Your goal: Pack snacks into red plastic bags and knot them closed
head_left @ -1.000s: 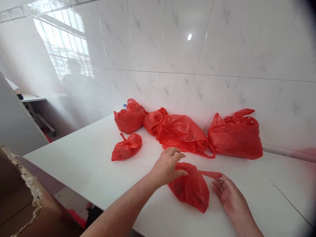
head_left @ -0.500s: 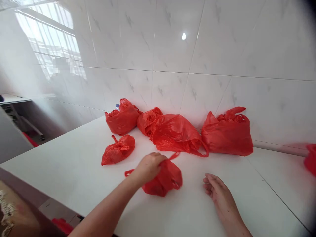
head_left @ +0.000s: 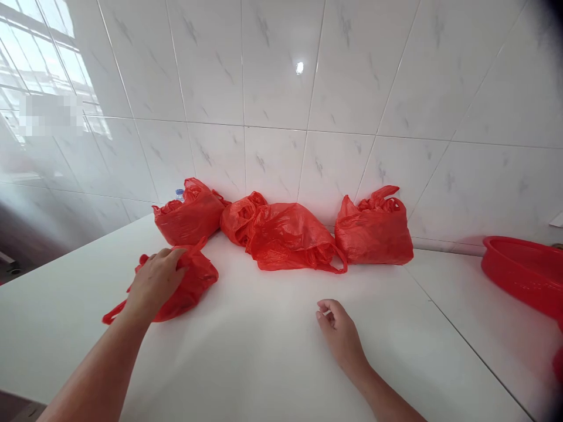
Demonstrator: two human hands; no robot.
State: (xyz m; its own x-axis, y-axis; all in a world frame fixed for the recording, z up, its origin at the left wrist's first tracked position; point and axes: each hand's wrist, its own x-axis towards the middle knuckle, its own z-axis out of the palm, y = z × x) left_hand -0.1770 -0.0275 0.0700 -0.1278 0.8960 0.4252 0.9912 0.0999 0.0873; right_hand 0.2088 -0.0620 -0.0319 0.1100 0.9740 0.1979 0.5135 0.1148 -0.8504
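Observation:
On the left of the white table [head_left: 259,363], my left hand [head_left: 156,281] is closed on the gathered top of a filled red plastic bag [head_left: 191,290]. One handle loop of it trails out to the left under my wrist. A bit of red plastic shows beyond my knuckles, perhaps the smaller tied bag, mostly hidden. My right hand [head_left: 341,334] rests over the table right of centre, fingers loosely curled, thumb apart, holding nothing.
Along the tiled wall [head_left: 277,158] sit more red plastic bags: a left one [head_left: 191,217] with a blue bottle cap [head_left: 179,192] behind it, a crumpled middle one [head_left: 292,237] and a full right one [head_left: 373,234]. A red basin [head_left: 523,275] stands far right.
My left hand has carried the red bag leftwards, over to where the small tied bag lay. The view has turned to the right, bringing the red basin in. My right hand's fingers are more curled.

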